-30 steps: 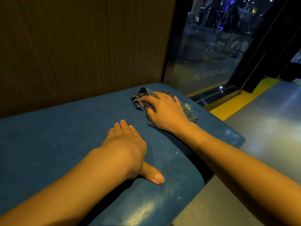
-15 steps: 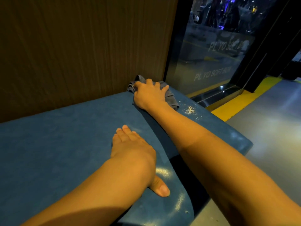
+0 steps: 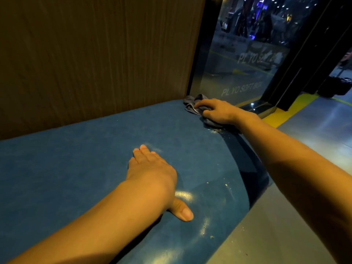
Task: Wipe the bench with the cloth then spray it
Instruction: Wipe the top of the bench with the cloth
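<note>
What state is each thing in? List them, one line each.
Bench: blue, bare of objects but the cloth, pale crumbs along its front edge and by the cloth.
Cloth: crumpled, pressed on the bench's far right corner.
Right hand: palm down on the cloth, fingers curled over it.
Left hand: empty, flat on the bench, thumb spread.
Glass panel: upright behind the cloth, lettering on it.

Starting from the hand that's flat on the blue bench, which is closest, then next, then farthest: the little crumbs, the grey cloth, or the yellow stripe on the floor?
From the left hand:
1. Crumbs: just to its right, near the bench's front edge.
2. Cloth: at the far right corner, under the right hand.
3. Yellow stripe: on the floor beyond the bench's end.
</note>
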Demonstrator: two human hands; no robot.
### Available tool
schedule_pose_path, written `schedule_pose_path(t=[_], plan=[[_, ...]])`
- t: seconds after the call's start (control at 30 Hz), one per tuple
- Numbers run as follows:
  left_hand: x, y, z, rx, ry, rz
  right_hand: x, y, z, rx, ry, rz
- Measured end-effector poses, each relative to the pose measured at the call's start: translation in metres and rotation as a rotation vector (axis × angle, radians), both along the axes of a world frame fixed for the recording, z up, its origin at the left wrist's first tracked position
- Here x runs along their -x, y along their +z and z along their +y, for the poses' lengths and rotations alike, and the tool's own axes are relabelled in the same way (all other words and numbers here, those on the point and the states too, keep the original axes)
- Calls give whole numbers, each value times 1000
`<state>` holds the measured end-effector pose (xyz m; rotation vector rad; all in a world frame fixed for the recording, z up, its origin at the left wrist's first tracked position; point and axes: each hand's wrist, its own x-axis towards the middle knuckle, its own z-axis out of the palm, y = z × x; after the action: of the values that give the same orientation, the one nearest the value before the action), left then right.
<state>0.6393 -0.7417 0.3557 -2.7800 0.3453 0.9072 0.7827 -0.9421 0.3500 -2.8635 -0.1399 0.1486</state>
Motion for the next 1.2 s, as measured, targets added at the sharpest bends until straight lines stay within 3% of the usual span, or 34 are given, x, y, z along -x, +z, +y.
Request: schedule_pose_path(t=[0.33, 0.47, 0.63, 0.87, 1.2], plan=[[1, -7, 0, 63, 17, -61, 77, -13, -21, -73, 106, -135], [8, -8, 4, 122, 59, -88, 109, -16, -20, 0, 170, -209], [35, -7, 3, 265, 18, -100, 140, -26, -30, -55, 216, -313], [62, -18, -8, 202, -42, -80, 163, -50, -34, -206, -42, -566], [70, -19, -7, 186, -81, -129, 157, -60, -27, -336, -513, -619]])
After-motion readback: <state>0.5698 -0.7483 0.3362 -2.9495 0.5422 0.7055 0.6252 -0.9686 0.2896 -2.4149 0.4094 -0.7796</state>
